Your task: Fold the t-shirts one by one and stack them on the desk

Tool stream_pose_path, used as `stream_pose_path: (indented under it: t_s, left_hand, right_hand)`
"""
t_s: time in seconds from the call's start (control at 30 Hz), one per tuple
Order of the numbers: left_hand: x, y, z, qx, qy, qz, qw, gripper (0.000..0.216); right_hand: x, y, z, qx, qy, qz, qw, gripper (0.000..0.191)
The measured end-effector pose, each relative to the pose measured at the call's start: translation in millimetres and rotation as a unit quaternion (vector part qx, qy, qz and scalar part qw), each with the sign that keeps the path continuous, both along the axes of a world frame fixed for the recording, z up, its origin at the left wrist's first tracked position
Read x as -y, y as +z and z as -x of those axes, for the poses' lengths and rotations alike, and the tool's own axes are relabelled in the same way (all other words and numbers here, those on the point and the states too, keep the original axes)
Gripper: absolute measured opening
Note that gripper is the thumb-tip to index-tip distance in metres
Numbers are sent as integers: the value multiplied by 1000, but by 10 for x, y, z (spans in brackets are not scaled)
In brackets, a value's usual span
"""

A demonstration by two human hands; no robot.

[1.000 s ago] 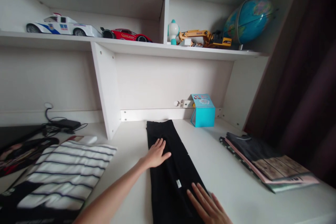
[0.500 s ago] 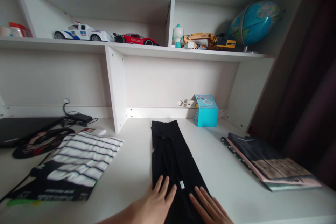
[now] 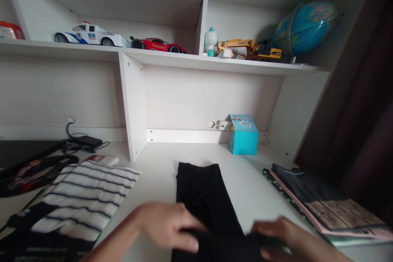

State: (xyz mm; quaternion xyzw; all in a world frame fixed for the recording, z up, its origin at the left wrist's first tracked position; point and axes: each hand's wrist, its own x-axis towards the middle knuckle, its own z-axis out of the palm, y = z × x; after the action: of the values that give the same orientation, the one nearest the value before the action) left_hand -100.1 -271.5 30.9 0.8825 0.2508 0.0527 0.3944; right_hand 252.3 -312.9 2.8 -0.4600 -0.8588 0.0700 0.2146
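The near end of one black garment [image 3: 205, 200] is gripped at both corners: the fingers of the left hand [image 3: 168, 226] are curled over its left edge, those of the right hand [image 3: 284, 235] closed on its right edge, both blurred, so the exact pinch cannot be told. The garment is laid lengthwise on the white desk [image 3: 254, 180], its far end toward the back panel.

Listed outward:
- One striped folded garment [image 3: 82, 200], left of the hands, apart from the black one.
- One stack of folded clothes [image 3: 325, 202], at right.
- One turquoise box [image 3: 244, 135], against the back panel.
- Two toy cars, white [image 3: 90, 35] and red [image 3: 158, 44], on the shelf.
- One yellow toy excavator [image 3: 248, 48].
- One globe [image 3: 305, 26].
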Motion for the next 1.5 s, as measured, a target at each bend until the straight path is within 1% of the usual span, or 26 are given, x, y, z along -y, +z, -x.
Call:
stream_pose_path:
  t_s: [0.03,0.07,0.1,0.13,0.17,0.2,0.27,0.33,0.37,0.43,0.53,0.63,0.7,0.77,0.83,0.9,0.97,1.07,1.17,1.23,1.27,1.3,1.33,1.4,1.47,1.5]
  left_hand:
    - [-237,117,-13,3,22,16,1000,29]
    - [-482,183,-29,14,65,28,997,28]
    - [-722,196,-46,21,112,51,992,29]
    - [-948,163,-61,29,171,80,982,29]
    - [-1150,95,-71,32,221,98,970,29]
    - [-1324,12,-76,24,254,102,962,27]
    - [-1585,-141,-74,9,273,109,956,23]
    - [-1752,-215,-59,9,257,102,961,23]
    - [-1812,-223,-50,8,248,82,965,24]
    - [-1902,-221,-37,-13,242,7,970,24]
    - [-1976,-285,-39,-70,269,-96,956,20]
    - [-1978,-452,-59,-90,304,-139,938,20]
    - [-1957,-558,-68,-88,318,-160,930,25]
    - [-1941,-614,-74,-82,324,-167,927,29]
    - [-1935,-594,-83,-71,330,-171,926,29]
    - [-1932,-476,-101,-50,337,-182,922,27]
    - [-1906,-251,-130,-17,342,-201,918,26]
    - [-1773,232,-178,98,325,-250,907,23]
    - [-1525,686,-187,228,292,-290,882,25]
    - [-1349,849,-147,250,278,-289,881,37]
    - [-1274,873,-111,240,266,-285,889,42]
    - [-1213,858,-66,215,247,-281,902,43]
    - [-1167,808,-16,174,223,-273,920,40]
    - [-1111,637,81,49,176,-241,953,33]
    - [-1078,433,130,-93,169,-192,962,36]
    - [-1057,341,121,-146,176,-174,958,41]
  right_hand:
    - [-271,139,66,-26,7,53,998,30]
    - [-566,246,159,-61,6,105,993,26]
    - [-868,309,270,-92,-9,152,984,24]
    - [-1157,324,389,-121,-41,193,973,22]
    - [-1419,295,503,-127,-64,205,969,20]
    - [-1643,230,602,-127,-78,216,965,18]
    - [-1962,47,730,-117,-102,229,961,15]
    - [-2138,-122,760,-108,-114,237,959,15]
    - [-2192,-183,747,-105,-118,236,959,15]
    - [-2271,-260,700,-99,-130,229,960,16]
    - [-2360,-339,660,-88,-160,198,963,15]
    - [-2400,-458,703,-85,-187,165,965,19]
    - [-2387,-537,753,-90,-195,157,964,26]
    - [-2358,-576,794,-99,-200,159,962,27]
    - [-2331,-544,809,-112,-198,167,959,25]
    - [-2319,-413,784,-133,-191,163,959,24]
    - [-2307,-175,713,-167,-183,137,959,23]
    - [-2189,324,551,-235,-168,60,955,21]
    - [-1806,789,449,-289,-138,-33,947,22]
    - [-1393,966,474,-290,-122,-105,943,23]
    - [-1159,1004,511,-271,-113,-130,947,23]
    - [-923,1011,558,-240,-96,-132,957,22]
    - [-699,993,604,-197,-66,-106,972,21]
    - [-338,906,666,-101,21,18,994,23]
    - [-169,786,654,-43,100,153,982,25]
    - [-173,719,621,-36,116,195,973,25]
